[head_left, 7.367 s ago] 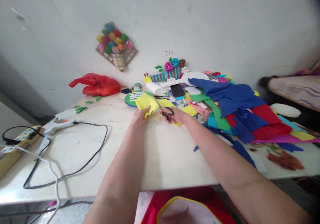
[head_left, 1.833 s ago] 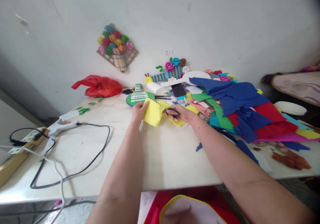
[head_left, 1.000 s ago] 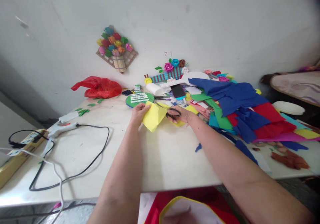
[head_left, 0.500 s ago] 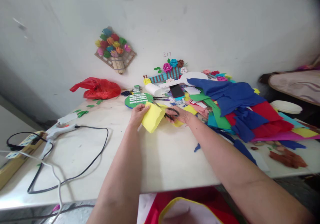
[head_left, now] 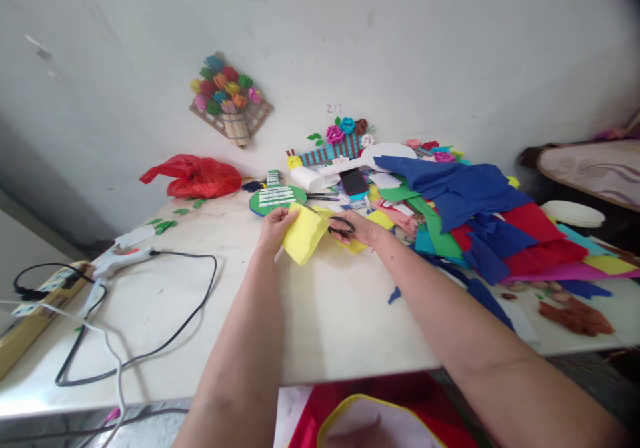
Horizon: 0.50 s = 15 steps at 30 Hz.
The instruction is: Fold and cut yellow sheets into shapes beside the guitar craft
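Observation:
My left hand [head_left: 277,227] pinches the left edge of a sheet of yellow paper [head_left: 301,236], held up over the table. My right hand [head_left: 361,229] grips black-handled scissors [head_left: 342,225], whose blades point left across the top of the sheet. A further yellow piece hangs below and behind the scissors. Just behind the paper lies a green guitar-shaped craft [head_left: 275,197] with white strips on it.
To the left sit a glue gun [head_left: 123,259] with a looping black cord, a power strip [head_left: 47,301] and a red plastic bag [head_left: 197,178]. Blue cloth-like sheets [head_left: 460,195] and coloured scraps heap up on the right. A phone [head_left: 353,181] lies behind my right hand.
The scissors' handles have shifted slightly in my right hand, and the yellow sheet has moved a little. My left hand keeps its hold; the rest looks the same.

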Each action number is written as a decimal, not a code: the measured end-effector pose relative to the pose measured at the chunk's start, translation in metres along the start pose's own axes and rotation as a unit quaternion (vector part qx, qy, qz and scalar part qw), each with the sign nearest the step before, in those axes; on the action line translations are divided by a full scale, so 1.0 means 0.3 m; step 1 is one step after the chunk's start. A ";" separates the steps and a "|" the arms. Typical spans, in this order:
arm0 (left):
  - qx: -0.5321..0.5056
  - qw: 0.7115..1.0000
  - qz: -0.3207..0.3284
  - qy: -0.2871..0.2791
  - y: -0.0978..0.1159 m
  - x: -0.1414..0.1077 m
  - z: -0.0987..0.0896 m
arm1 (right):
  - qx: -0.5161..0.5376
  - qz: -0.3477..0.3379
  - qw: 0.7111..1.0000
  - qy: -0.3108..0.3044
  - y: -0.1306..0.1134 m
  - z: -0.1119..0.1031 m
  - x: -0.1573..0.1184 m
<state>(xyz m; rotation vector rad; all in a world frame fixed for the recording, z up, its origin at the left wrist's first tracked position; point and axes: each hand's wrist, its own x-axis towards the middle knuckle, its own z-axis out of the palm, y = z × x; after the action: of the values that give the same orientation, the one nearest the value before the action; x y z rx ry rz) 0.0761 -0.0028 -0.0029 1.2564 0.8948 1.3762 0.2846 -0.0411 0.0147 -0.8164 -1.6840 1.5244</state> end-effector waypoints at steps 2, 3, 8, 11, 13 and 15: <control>0.000 1.000 0.001 0.002 0.001 -0.001 -0.001 | 0.010 0.001 1.000 -0.004 -0.001 0.000 0.001; -0.001 1.000 0.002 0.003 0.002 -0.002 -0.001 | 0.010 0.005 1.000 -0.003 -0.002 0.000 0.002; -0.011 1.000 -0.003 0.011 0.006 -0.004 -0.003 | -0.004 -0.001 1.000 0.006 0.001 0.003 0.010; -0.007 1.000 -0.010 0.009 0.005 -0.003 -0.007 | -0.013 0.000 1.000 0.013 0.001 0.005 0.007; -0.006 1.000 -0.017 0.001 0.005 -0.003 -0.009 | -0.021 0.008 1.000 0.013 0.000 0.005 0.002; -0.011 1.000 -0.024 -0.011 0.005 -0.005 -0.010 | -0.023 0.009 1.000 -0.002 0.002 0.002 -0.002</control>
<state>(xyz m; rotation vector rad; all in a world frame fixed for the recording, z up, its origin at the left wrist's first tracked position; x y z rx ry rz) 0.0727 -0.0043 -0.0022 1.2248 0.8869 1.3281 0.2845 -0.0417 0.0141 -0.8543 -1.7243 1.5050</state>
